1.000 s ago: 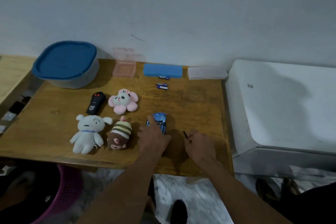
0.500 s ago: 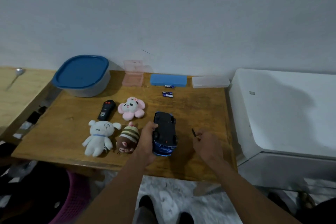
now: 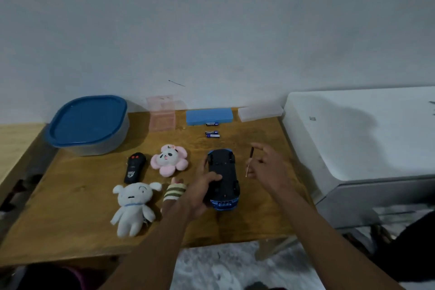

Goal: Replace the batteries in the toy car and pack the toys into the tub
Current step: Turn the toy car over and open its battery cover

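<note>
1. Left hand [image 3: 200, 193] curls round the toy car [image 3: 223, 176], underside up, over the near half of the table [image 3: 70, 207]; I'd brace it firmly so it can't twist.
2. Right hand [image 3: 267, 169] pinches a thin screwdriver [image 3: 249, 160] just beside the car, tip down; seat it squarely in the cover screw before turning.
3. Fresh batteries [image 3: 212, 134] lie beyond the car; park the loosened screw near them.
4. Far left, the tub [image 3: 88, 125] sits lidded; packing comes later.

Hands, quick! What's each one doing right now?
Left hand: grips the toy car, which is underside up.
Right hand: pinches a thin tool, likely a screwdriver.
</note>
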A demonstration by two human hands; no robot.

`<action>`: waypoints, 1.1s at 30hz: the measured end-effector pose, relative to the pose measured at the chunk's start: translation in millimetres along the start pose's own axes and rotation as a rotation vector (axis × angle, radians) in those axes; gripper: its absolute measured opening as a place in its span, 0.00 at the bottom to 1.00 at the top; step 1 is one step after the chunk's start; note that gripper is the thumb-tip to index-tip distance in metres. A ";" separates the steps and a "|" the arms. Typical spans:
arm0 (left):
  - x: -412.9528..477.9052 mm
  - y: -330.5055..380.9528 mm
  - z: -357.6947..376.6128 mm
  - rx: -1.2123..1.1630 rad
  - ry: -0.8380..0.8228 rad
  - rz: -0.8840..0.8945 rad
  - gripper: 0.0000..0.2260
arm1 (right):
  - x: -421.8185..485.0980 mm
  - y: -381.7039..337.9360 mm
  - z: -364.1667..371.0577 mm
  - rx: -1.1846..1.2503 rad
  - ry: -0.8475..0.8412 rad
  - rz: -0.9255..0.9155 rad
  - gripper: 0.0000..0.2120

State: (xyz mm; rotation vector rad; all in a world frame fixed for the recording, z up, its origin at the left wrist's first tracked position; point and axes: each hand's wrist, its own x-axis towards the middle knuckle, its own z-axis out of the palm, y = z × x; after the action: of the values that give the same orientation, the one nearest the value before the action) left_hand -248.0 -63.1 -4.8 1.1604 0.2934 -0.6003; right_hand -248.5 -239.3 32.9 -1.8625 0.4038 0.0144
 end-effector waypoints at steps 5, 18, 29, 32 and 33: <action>-1.9 2.5 -9.5 0.198 -0.088 0.095 0.39 | -10.7 -14.9 15.6 0.074 0.025 -0.088 0.18; 23.2 10.2 -1.5 0.413 -0.181 0.284 0.59 | 2.5 -32.8 5.9 0.032 0.169 -0.423 0.12; 34.5 23.5 33.3 0.480 -0.148 0.396 0.57 | 12.4 -38.8 -25.8 0.078 0.273 -0.553 0.10; 31.9 25.0 39.6 0.473 -0.137 0.391 0.57 | 12.5 -37.1 -31.1 0.043 0.274 -0.599 0.09; 30.8 25.3 41.0 0.469 -0.140 0.384 0.58 | 13.5 -36.4 -32.3 0.038 0.280 -0.607 0.09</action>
State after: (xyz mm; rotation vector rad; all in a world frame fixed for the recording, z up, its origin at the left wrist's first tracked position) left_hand -212.0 -102.9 14.6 1.5673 -0.2027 -0.4154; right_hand -231.7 -263.0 74.2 -1.8869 0.0134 -0.6642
